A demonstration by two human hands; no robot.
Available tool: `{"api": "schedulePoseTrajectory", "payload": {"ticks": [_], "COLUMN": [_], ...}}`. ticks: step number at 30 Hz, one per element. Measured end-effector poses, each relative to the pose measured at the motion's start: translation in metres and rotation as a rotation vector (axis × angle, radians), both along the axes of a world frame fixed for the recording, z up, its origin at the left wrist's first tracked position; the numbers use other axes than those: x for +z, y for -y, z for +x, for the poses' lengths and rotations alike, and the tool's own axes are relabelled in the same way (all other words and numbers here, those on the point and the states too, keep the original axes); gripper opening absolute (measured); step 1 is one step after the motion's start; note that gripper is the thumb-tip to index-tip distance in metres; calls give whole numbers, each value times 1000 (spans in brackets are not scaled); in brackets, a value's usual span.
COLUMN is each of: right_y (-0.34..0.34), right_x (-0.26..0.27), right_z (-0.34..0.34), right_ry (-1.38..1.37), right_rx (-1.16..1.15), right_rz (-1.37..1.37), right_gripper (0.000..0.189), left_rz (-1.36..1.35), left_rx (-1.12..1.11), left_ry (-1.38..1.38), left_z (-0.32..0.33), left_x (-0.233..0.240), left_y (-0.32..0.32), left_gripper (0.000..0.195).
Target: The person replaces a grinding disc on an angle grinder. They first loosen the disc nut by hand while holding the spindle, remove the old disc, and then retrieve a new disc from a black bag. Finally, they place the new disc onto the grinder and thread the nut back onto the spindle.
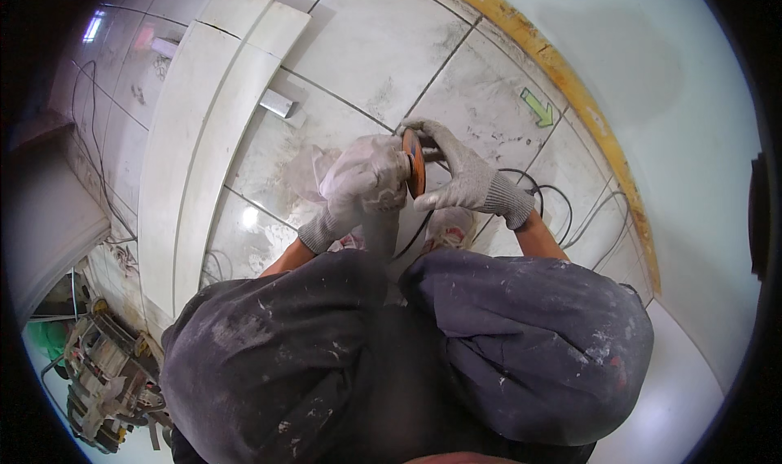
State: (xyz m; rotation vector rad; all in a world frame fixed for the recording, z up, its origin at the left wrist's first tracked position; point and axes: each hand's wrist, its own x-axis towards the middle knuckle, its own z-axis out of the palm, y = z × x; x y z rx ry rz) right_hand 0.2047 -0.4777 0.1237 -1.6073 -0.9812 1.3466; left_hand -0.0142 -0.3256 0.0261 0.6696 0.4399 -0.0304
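Note:
Both my hands wear dusty grey knit work gloves and meet in front of my knees, above the tiled floor. My left hand [365, 177] closes around a dust-coated power tool, probably an angle grinder, whose body it mostly hides. An orange disc [414, 163] stands nearly edge-on at the tool's head, between my hands. My right hand [459, 174] curves around the disc's right side, thumb near its lower edge and fingers by its upper edge. Whether it grips the disc I cannot tell. A black cable [421, 232] runs below the hands.
Long white panels [211, 116] lie at the left, with a short metal profile piece [278, 103] beside them. A green arrow sticker [537, 106] marks the floor near a yellow-edged wall base [586, 112]. Grey cable [624, 210] loops at the right. A cart of tools [110, 372] stands lower left.

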Motion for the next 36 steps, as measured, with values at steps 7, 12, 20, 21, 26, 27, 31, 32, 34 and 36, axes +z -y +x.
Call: {"api": "schedulePoseTrajectory", "payload": {"ticks": [7,12,20,21,26,27,31,32,34,36], "right_y": [8,-7,-1,-6,-17,-20,-18,-21,-27,-31], "right_x": [-31,-3,-8,-13,-32,-34,-68,-65,-55,-44], "right_z": [5,0,-32,-37,-50,-55,-64,-64,-69,-76], "right_ry": [-334,-311,-668,-654,-795,-845,-733,-722,-712,-268], "right_rx": [-292,-51,-552,-577,-830,-900,-910,-898,-883,-820], "right_rz": [72,-174,-199,-228,-212,-184,58,53,45,181], "right_gripper": [109,113,61,58,51,49,44,41,38,38], "left_rz": [96,29,189,167,117,103,125,124,-26,-132], "left_rx": [84,-18,-54,-106,-60,-88,67,66,185,209], "left_ry": [15,67,-137,-128,-158,-110,-192,-193,-242,-204], "left_z": [19,5,14,15,17,11,20,22,23,10], "left_x": [11,4,30,33,30,18,43,46,51,31], "left_y": [4,-2,17,15,19,15,29,32,37,44], "left_gripper": [41,70,58,57,55,56,44,44,46,55]}}
